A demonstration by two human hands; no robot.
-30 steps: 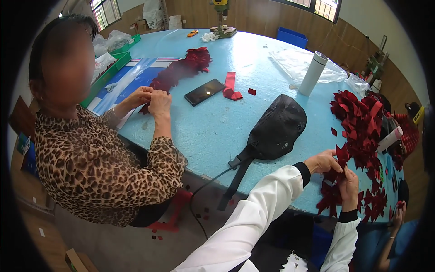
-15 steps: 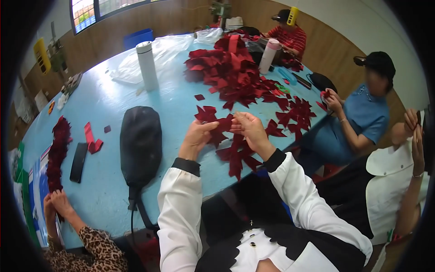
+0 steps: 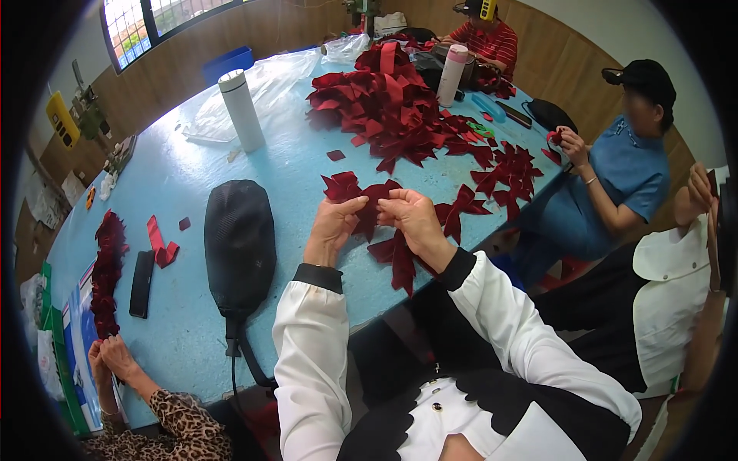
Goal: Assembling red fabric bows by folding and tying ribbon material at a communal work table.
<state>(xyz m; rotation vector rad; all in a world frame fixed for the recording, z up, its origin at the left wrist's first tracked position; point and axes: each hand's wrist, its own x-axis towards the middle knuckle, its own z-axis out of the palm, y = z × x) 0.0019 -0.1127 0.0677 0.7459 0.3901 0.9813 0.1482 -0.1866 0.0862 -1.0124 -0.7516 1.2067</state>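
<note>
Your left hand [image 3: 332,228] and right hand [image 3: 417,223] pinch dark-red fabric piece [image 3: 375,192], raised over blue table [image 3: 173,338]; fingertips close together, probably to steady limp cloth from both sides. Fabric pile [image 3: 369,107] at twelve o'clock from hands, loose bow [image 3: 463,209] at three, seemingly for easy reach. Black pouch [image 3: 240,242] at nine, apart, likely out of your way.

1. The left hand [image 3: 336,228] and right hand [image 3: 420,223] pinch a dark red fabric piece [image 3: 371,206] above the blue table [image 3: 181,346].
2. Beyond them lies a heap of red fabric bows [image 3: 377,107], near a pink-lidded bottle [image 3: 452,77].
3. To their left lie a black bag [image 3: 240,250] and a dark phone [image 3: 141,284]; a white bottle [image 3: 242,114] stands beyond the bag.
</note>
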